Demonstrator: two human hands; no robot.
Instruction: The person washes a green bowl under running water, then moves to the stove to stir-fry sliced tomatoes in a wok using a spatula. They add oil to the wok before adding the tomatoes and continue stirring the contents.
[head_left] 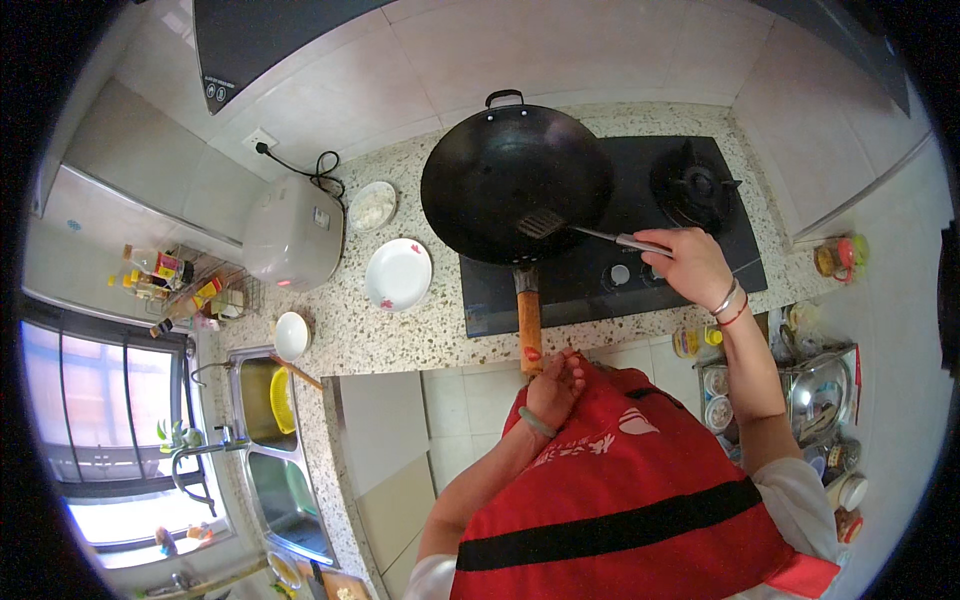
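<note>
My right hand [690, 262] is closed around the grey handle of a slotted metal spatula [541, 223], whose head rests inside the black wok [505, 165]. The wok looks empty and dark inside. Its wooden handle [529, 315] points toward me past the counter's front edge. Beside the end of that handle is my left hand [556, 388], palm turned up, fingers loosely bent and apart, with nothing visible in them. Under the wok lies the black gas hob [650, 200], its left burner hidden.
Left of the wok are a white plate [398, 275], a small dish of pale chopped food [373, 207] and a rice cooker [293, 235]. A white bowl [292, 336] stands near the sink [283, 500]. The bare right burner [695, 185] and shelved jars [838, 458] are at right.
</note>
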